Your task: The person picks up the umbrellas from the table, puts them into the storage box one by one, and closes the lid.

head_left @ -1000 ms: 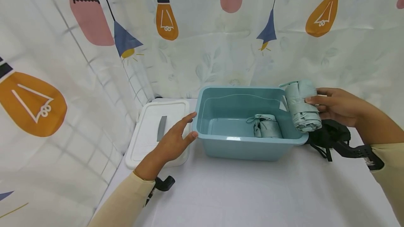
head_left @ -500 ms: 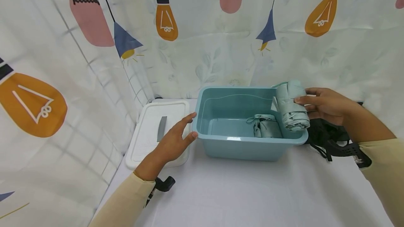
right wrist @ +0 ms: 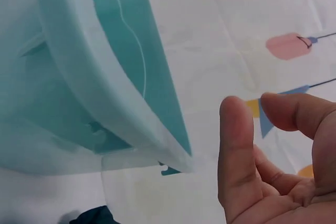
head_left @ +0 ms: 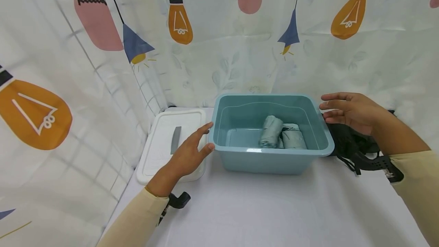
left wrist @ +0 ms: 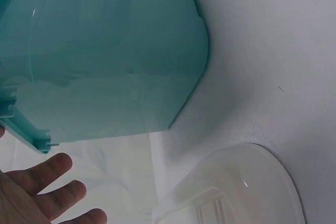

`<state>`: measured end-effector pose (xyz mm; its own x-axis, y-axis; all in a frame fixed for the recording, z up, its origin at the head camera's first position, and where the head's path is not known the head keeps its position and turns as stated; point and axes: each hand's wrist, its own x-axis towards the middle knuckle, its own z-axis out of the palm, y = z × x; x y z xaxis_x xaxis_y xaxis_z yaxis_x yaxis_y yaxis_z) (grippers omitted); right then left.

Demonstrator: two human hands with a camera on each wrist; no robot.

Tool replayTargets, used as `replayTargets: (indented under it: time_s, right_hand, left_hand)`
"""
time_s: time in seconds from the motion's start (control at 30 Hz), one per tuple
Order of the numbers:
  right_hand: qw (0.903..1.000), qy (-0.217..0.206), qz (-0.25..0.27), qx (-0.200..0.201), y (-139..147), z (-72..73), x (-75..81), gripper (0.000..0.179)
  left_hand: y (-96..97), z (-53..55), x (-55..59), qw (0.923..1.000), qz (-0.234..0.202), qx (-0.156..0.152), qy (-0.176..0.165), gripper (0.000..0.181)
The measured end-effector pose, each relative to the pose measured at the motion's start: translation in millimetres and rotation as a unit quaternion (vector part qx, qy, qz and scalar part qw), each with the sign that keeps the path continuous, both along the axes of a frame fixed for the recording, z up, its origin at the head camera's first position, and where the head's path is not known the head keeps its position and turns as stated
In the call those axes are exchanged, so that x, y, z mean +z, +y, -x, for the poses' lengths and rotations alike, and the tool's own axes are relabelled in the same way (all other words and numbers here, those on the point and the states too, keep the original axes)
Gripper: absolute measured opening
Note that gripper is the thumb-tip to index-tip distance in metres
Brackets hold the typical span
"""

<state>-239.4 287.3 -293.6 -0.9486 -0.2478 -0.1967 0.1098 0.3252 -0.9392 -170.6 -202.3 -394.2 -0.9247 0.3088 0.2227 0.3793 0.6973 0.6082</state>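
A pale blue plastic bin [head_left: 260, 162] stands on the table. In it lie two rolled-up blue-grey cloth bundles, one leaning [head_left: 271, 130] beside the other [head_left: 294, 139], which it partly covers. My left hand [head_left: 186, 153] is at the bin's left rim, fingers spread and thumb out, with nothing held. Off the right rim hovers my right hand [head_left: 353, 113], its fingers loosely bent and nothing between them. In the right wrist view a gap shows between the right hand's thumb and fingers [right wrist: 236, 145]. The bin's outer wall [left wrist: 105, 61] fills much of the left wrist view.
A white lid [head_left: 161, 144] with a grey handle [head_left: 175, 140] lies left of the bin, under my left forearm. Black cloth or a bag [head_left: 348, 142] sits against the bin's right side. A printed curtain [head_left: 219, 60] hangs close behind.
My right hand moved slightly left with the cloth roll over the bin's right end, then let go. The roll now lies in the bin beside the other. My left hand stayed put.
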Motion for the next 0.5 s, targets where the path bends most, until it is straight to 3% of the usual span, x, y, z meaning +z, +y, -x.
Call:
replayTargets:
  time_s: [0.5]
  right_hand:
    - [0.9974,0.011,-0.071,-0.007,23.3,-4.5,-8.3,0.071]
  left_hand:
    - [1.6,-1.9,2.3,1.0000,0.001,0.005,-0.008,0.072]
